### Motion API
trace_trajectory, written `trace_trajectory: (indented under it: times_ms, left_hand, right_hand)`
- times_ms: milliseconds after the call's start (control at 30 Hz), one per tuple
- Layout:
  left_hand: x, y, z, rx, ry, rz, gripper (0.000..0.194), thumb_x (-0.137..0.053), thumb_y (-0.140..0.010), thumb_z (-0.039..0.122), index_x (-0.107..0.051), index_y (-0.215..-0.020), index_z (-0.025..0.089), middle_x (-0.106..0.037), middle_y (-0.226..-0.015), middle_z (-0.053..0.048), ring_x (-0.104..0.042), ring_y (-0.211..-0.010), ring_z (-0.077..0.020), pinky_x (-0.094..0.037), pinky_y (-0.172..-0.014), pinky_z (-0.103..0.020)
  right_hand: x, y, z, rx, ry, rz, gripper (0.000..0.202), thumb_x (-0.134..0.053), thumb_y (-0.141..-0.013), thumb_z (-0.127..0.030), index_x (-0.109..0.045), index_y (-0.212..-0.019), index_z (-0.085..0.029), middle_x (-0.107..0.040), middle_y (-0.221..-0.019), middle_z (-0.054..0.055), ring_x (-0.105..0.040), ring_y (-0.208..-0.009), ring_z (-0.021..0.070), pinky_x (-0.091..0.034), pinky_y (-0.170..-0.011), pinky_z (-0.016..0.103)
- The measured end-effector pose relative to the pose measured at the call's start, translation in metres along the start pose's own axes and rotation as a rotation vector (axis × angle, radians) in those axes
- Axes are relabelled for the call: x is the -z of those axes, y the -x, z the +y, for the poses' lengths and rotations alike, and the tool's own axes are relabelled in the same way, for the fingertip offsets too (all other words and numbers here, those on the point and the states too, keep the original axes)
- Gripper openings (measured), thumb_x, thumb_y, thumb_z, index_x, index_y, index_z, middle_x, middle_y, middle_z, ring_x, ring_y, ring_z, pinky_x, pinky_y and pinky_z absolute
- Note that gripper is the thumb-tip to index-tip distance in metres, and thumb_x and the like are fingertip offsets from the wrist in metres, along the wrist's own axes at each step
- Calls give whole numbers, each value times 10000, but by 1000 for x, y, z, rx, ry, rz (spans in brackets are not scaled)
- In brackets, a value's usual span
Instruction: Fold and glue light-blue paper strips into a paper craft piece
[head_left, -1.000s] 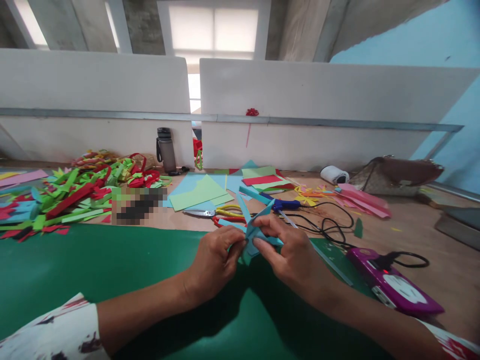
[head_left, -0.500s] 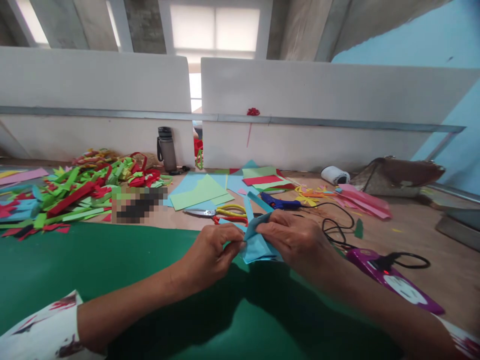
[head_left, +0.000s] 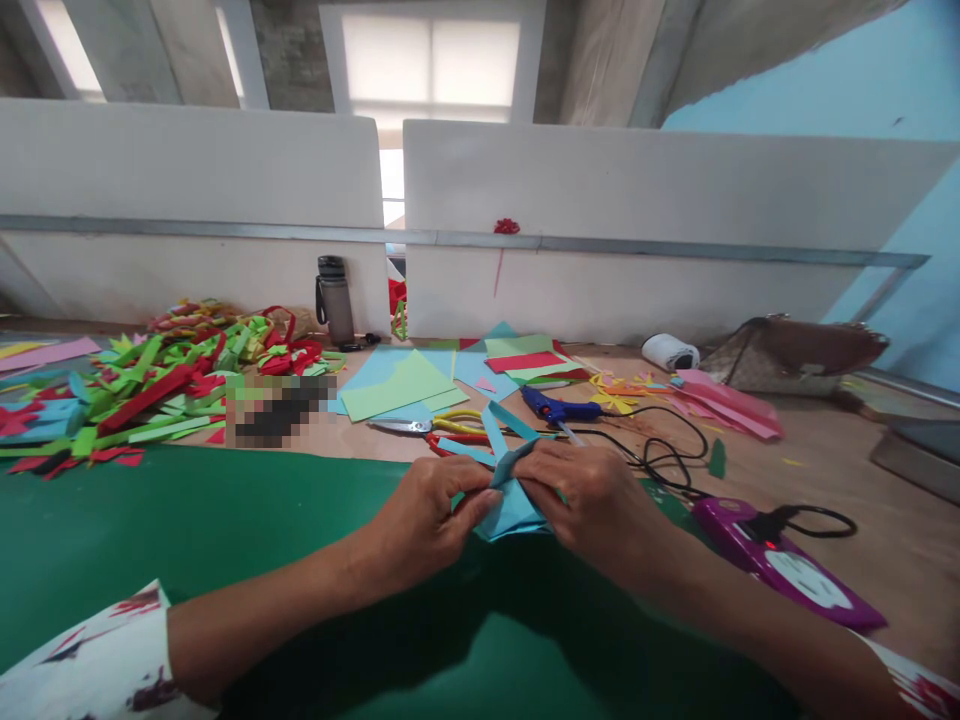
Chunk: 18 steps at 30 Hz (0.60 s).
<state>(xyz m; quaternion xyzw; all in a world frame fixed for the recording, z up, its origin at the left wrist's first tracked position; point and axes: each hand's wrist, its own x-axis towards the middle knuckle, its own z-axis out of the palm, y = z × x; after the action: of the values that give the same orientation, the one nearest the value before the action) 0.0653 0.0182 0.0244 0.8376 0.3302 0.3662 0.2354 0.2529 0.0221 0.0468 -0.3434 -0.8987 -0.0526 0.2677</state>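
Observation:
Between my hands, above the green mat (head_left: 330,640), is a folded light-blue piece (head_left: 514,512) that looks like paper or felt, with a looped strip standing up at its top. My left hand (head_left: 446,505) pinches its left edge between thumb and fingers. On the opposite side my right hand (head_left: 581,490) is closed on the upper right part, and its fingers hide some of the folds. Just beyond lie scissors with yellow handles (head_left: 457,418), a red-handled tool (head_left: 450,440) and a blue glue gun (head_left: 559,408).
Green and red strips (head_left: 172,390) are heaped at the left. Coloured sheets (head_left: 397,385) lie at the middle back, near a grey bottle (head_left: 335,300). Rightward are a black cable, a purple power strip (head_left: 787,565), a thread spool (head_left: 670,352) and a handbag (head_left: 802,355). White panels stand behind.
Both hands have come slightly lower and nearer with the blue piece. The right hand has turned a little, and the looped strip at the top shows more plainly.

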Motion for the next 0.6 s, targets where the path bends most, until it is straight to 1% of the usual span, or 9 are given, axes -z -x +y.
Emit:
trace_trajectory:
  times_ms: [233, 367, 500, 600]
  left_hand:
    - [-3, 0, 0, 2, -31, 20, 298, -421, -864, 226, -574, -626, 132, -504, -588, 2, -449, -581, -111, -370, -590, -221]
    - [-3, 0, 2, -8, -27, 25, 285, -441, -855, 245, -590, -639, 133, -527, -600, -5, -461, -595, -118, -379, -602, -226]
    - [-3, -1, 3, -16, -17, 14, 295, -432, -848, 219, -582, -609, 133, -526, -596, -9, -457, -594, -117, -381, -607, -224]
    - [-3, -1, 2, -24, -20, 15, 291, -425, -851, 212, -543, -595, 139, -481, -583, 9, -427, -573, -105, -361, -585, -215]
  right_hand:
    - [1, 1, -3, 1, -2, 6, 217, -451, -834, -134, -617, -697, -159, -610, -657, 26, -541, -586, 121, -375, -565, 240]
    - [4, 0, -6, -26, -36, -25, 204, -456, -819, -122, -619, -701, -158, -611, -648, 25, -540, -579, 120, -373, -559, 233]
    - [5, 0, -6, -63, -96, -52, 194, -461, -807, -112, -625, -722, -168, -633, -684, 25, -558, -614, 125, -388, -583, 235]
    - [5, 0, -5, -70, -104, -43, 177, -475, -801, -118, -618, -714, -173, -631, -678, 15, -554, -606, 122, -395, -583, 238]
